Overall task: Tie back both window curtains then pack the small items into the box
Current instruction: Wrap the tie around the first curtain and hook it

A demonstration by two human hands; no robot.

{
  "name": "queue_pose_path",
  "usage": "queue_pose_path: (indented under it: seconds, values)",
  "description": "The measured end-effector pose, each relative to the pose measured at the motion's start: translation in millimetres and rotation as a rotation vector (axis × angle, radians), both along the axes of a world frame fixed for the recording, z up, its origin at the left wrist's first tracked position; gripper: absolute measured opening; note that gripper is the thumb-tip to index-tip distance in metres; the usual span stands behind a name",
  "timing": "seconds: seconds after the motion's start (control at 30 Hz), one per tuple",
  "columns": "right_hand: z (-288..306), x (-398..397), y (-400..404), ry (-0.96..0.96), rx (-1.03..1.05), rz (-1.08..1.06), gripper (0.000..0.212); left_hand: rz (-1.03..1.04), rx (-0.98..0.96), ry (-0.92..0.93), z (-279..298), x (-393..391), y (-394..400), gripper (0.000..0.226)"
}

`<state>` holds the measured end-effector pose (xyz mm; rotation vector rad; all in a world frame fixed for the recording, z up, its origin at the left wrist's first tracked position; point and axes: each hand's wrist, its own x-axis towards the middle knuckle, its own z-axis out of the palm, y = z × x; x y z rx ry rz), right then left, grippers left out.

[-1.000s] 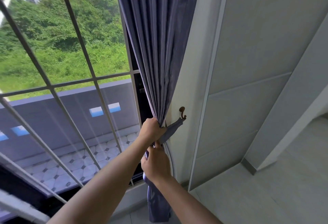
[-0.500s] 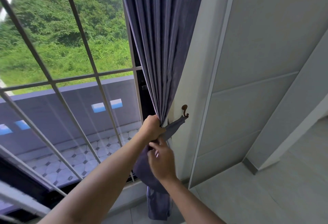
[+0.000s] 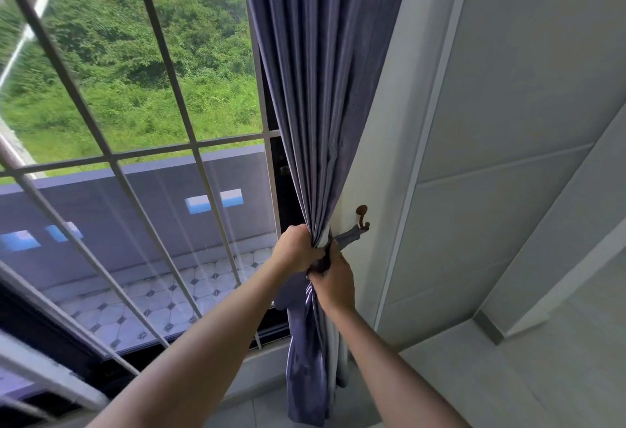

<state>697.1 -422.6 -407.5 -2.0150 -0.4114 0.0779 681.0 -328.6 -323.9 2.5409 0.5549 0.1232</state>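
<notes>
The curtain (image 3: 321,88) hangs as one gathered column against the right edge of the window (image 3: 135,122), its long axis running straight down, pinched to a narrow waist where the two hands meet. The left hand (image 3: 296,248) has its fingers curled tight round that waist. Just below and touching it, the right hand (image 3: 333,280) has fingers folded in on fabric there — whether curtain or tieback cannot be told. The tieback (image 3: 349,236) runs up and to the right from the hands, a short taut strip ending at the brown hook (image 3: 363,215) on the white frame (image 3: 366,156) beside the window.

That is the relation the next move seems to hang on: the hook lies up and right of the fingers, nearer the right hand, so the strap's free part would have to go round the bundle and back to it.

Below the hands the curtain falls loose toward the pale floor (image 3: 508,376). Right of the frame stand grey wall panels (image 3: 525,122) — no box or small items are in view
</notes>
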Motion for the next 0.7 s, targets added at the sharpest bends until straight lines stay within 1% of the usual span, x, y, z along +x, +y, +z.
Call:
queue_pose_path:
  seconds: [0.07, 0.1, 0.2, 0.23, 0.3, 0.37, 0.43, 0.53, 0.57, 0.7]
  values:
    - [-2.6, 0.6, 4.5, 0.027, -0.009, 0.001, 0.058, -0.009, 0.045, 0.015, 0.3, -0.1, -2.7, 0.024]
    - [-2.7, 0.5, 5.6, 0.052, -0.005, -0.009, 0.058, -0.02, 0.073, 0.024, 1.2, 0.2, -4.5, 0.024]
    - [-3.0, 2.4, 8.3, 0.162, 0.09, -0.09, 0.041, -0.053, 0.191, 0.039, 1.5, 1.8, -8.0, 0.027]
    - [-1.6, 3.0, 8.6, 0.181, 0.116, -0.108, 0.041, -0.05, 0.208, 0.035, 0.8, 2.1, -8.4, 0.028]
    - [-2.5, 4.3, 9.6, 0.171, 0.109, -0.112, 0.049, -0.035, 0.194, 0.029, -2.2, 2.6, -8.4, 0.026]
    - [-5.2, 6.7, 9.0, 0.167, 0.088, -0.128, 0.051, -0.02, 0.165, 0.025, -4.2, 3.4, -9.3, 0.026]
    - [-8.5, 10.3, 7.2, 0.16, 0.055, -0.166, 0.041, -0.019, 0.153, 0.017, -5.3, 5.1, -12.1, 0.029]
    - [-5.8, 14.8, 0.8, 0.144, 0.017, -0.199, 0.014, -0.014, 0.131, -0.014, -6.6, 8.8, -18.8, 0.033]
    - [-2.5, 15.8, -2.4, 0.143, 0.009, -0.193, 0.013, -0.014, 0.127, -0.022, -7.2, 10.1, -20.9, 0.033]
    - [6.8, 18.7, -12.4, 0.138, -0.046, -0.168, 0.034, -0.004, 0.111, -0.041, -9.0, 11.5, -24.0, 0.035]
